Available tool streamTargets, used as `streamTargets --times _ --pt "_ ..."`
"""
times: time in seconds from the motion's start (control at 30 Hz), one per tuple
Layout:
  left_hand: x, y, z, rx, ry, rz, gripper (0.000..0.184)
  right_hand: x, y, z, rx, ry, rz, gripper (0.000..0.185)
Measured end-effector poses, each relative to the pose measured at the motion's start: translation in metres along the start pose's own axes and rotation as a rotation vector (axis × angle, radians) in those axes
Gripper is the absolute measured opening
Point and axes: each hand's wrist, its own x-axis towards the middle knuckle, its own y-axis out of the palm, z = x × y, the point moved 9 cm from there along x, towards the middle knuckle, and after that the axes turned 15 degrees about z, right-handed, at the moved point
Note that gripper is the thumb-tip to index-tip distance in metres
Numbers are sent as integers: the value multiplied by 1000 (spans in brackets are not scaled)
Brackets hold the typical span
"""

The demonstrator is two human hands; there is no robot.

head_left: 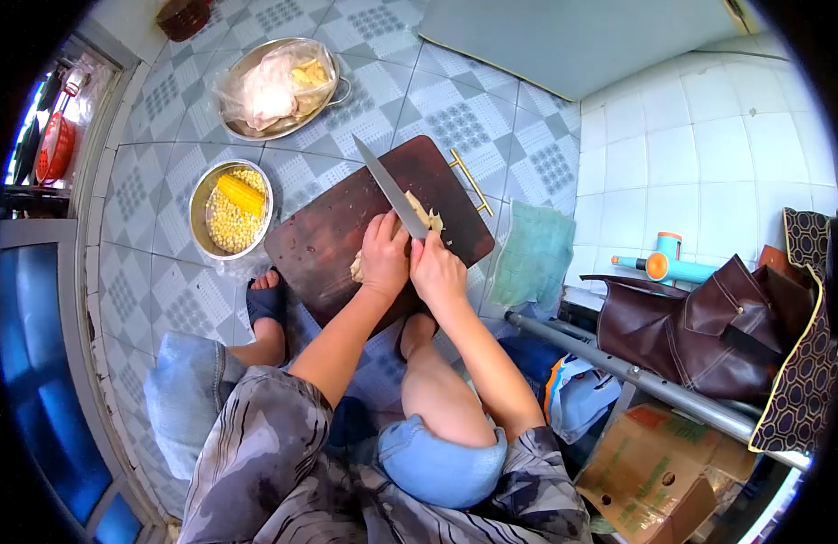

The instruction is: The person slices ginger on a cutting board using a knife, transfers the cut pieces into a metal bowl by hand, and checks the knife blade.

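Note:
A dark wooden cutting board (324,240) lies tilted on the tiled floor. Over it, my right hand (437,269) is wrapped round the handle of a large knife (387,186), whose blade points up and to the left. Close beside the blade on the left, my left hand (383,254) is closed over pale food, mostly hidden under the fingers. Cut pale pieces (423,210) lie just right of the blade. A small pale bit (356,267) shows at the left edge of my left hand.
A metal bowl (195,210) of corn kernels with a cob stands left of the board. Behind it is a metal tray (260,134) with bagged pale food. A green cloth (532,254) lies right of the board. A metal rail (655,381) and cardboard box (650,467) are at right.

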Motion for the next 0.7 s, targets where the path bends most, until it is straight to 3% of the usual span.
streamTargets --times 0.23,0.3,0.5,0.7 --pt "4 -5 -5 -86 -20 62 47 -71 15 -49 -32 223 137 30" --pt "6 -2 -5 -45 -19 56 54 -61 16 -43 -46 210 129 30" --pt "6 -6 -5 -9 -15 -5 37 2 -3 0 5 34 14 31" --pt "3 -3 -4 -19 -20 35 55 -71 13 -43 -25 244 142 31"
